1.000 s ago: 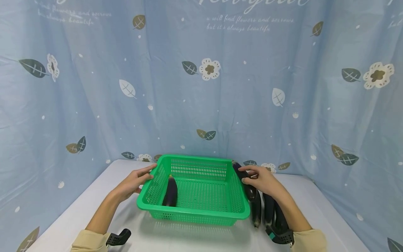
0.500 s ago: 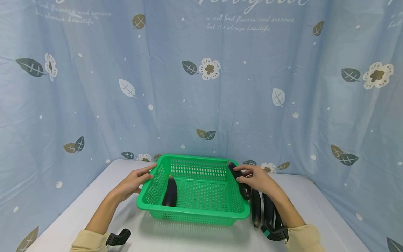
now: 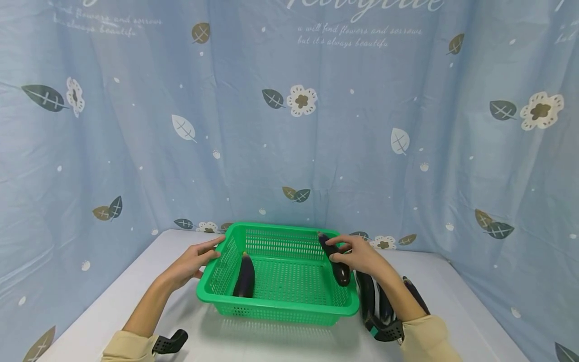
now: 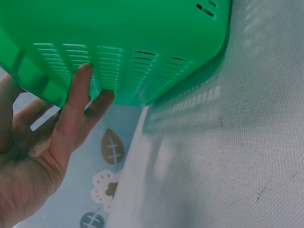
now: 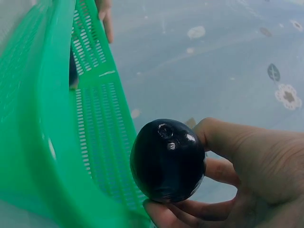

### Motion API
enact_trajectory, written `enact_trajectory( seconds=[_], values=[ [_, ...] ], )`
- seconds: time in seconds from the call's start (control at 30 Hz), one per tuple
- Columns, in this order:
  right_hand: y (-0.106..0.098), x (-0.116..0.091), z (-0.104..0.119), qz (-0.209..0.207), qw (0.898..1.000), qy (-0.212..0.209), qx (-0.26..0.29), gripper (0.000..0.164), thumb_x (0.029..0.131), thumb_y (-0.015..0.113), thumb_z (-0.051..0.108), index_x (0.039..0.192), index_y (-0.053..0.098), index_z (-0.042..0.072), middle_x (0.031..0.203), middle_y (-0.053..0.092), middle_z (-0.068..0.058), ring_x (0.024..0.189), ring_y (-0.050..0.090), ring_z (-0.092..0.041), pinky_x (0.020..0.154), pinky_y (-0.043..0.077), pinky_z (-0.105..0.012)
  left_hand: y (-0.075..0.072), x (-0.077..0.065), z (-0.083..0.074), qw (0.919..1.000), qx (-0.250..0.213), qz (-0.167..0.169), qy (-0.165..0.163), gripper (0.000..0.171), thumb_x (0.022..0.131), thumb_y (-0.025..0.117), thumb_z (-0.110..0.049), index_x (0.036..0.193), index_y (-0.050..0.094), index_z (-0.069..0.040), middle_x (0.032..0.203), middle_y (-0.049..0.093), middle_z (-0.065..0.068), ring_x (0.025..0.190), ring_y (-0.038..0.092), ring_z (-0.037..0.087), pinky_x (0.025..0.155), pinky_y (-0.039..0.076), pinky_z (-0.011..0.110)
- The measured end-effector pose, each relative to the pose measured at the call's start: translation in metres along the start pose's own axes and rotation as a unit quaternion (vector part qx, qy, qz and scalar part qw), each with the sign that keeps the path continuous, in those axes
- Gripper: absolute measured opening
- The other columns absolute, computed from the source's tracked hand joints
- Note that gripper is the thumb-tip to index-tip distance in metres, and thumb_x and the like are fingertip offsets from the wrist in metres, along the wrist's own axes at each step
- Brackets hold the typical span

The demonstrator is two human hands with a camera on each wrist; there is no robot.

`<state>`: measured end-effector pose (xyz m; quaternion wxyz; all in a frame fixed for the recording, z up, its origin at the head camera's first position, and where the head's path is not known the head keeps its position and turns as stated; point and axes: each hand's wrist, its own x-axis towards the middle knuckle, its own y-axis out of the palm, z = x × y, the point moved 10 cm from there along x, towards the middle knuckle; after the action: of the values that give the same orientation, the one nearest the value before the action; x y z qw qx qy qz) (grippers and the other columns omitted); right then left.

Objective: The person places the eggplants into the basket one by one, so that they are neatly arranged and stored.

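My right hand [image 3: 359,255] pinches a dark purple eggplant [image 3: 336,266] between thumb and fingers, over the right side of the green plastic basket [image 3: 280,304]. The stem end of that eggplant points toward the curtain; its shiny round end faces the camera in the right wrist view. My left hand [image 3: 190,264] rests against the basket's left rim. In the left wrist view, the fingers [image 4: 71,114] are nearly straight and touch the slotted outer wall. Another eggplant [image 3: 245,276] lies inside the basket near its left wall.
Several more eggplants [image 3: 367,296] lie on the white table [image 3: 271,347] right of the basket, partly hidden by my right forearm. One of them [image 3: 415,294] shows beyond the forearm. A blue patterned curtain [image 3: 289,151] hangs behind and at both sides.
My right hand has moved left with the eggplant, from the basket's right rim to above its inside. The left hand and basket have stayed in place.
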<state>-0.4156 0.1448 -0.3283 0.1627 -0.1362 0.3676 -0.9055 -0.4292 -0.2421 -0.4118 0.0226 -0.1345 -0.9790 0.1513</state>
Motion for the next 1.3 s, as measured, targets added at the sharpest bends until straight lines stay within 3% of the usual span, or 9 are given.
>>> enact_trajectory(
  seconds=[0.23,0.43,0.7,0.87,1.07,1.3],
  values=[
    [0.011,0.007,0.011,0.009,1.000,0.013,-0.006,0.038,0.090,0.069,0.023,0.127,0.065,0.014,0.124,0.062,-0.023,0.076,0.062,-0.017,0.058,0.049,-0.036,0.001,0.000,0.001,1.0000,0.000,0.005,0.001,0.060,0.103,0.051,-0.032,0.157,0.026,-0.023,0.157,0.031,0.022,0.129,0.054,0.037,0.072,0.058,0.045],
    [0.022,0.016,0.022,0.026,1.000,0.003,-0.002,0.037,0.090,0.069,0.022,0.125,0.066,0.013,0.122,0.064,-0.022,0.067,0.060,-0.016,0.059,0.051,-0.040,0.002,0.000,0.003,0.9999,-0.001,0.010,-0.004,0.061,0.102,0.051,-0.034,0.157,0.025,-0.025,0.160,0.026,0.020,0.137,0.044,0.043,0.074,0.058,0.045],
    [0.040,0.027,0.035,0.049,0.999,-0.005,0.022,0.037,0.089,0.069,0.018,0.126,0.066,0.010,0.121,0.064,-0.025,0.064,0.060,-0.014,0.056,0.049,-0.033,0.001,0.000,0.001,1.0000,-0.002,0.007,0.004,0.062,0.102,0.052,-0.033,0.157,0.026,-0.022,0.159,0.028,0.022,0.135,0.047,0.042,0.071,0.058,0.044],
    [0.051,0.032,0.043,0.056,0.998,-0.005,0.027,0.038,0.089,0.068,0.017,0.126,0.065,0.011,0.105,0.072,-0.017,0.051,0.050,-0.017,0.055,0.048,-0.031,0.001,0.000,0.000,0.9999,-0.004,0.010,0.004,0.062,0.102,0.052,-0.033,0.157,0.026,-0.022,0.157,0.032,0.022,0.127,0.056,0.034,0.071,0.058,0.045],
    [0.068,0.040,0.045,0.078,0.996,-0.003,0.048,0.038,0.090,0.067,0.017,0.127,0.064,0.010,0.090,0.074,-0.010,0.046,0.043,-0.014,0.054,0.047,-0.030,0.002,-0.001,0.000,0.9999,-0.002,0.009,0.006,0.064,0.102,0.052,-0.033,0.158,0.024,-0.020,0.156,0.034,0.023,0.125,0.058,0.032,0.070,0.058,0.045],
    [0.084,0.049,0.049,0.088,0.995,0.003,0.053,0.039,0.088,0.068,0.017,0.126,0.065,0.010,0.101,0.072,-0.013,0.063,0.063,-0.012,0.059,0.056,-0.038,0.002,-0.001,0.001,1.0000,0.004,0.008,0.002,0.063,0.103,0.051,-0.033,0.158,0.023,-0.020,0.156,0.033,0.022,0.126,0.056,0.032,0.072,0.058,0.045]
  ],
)
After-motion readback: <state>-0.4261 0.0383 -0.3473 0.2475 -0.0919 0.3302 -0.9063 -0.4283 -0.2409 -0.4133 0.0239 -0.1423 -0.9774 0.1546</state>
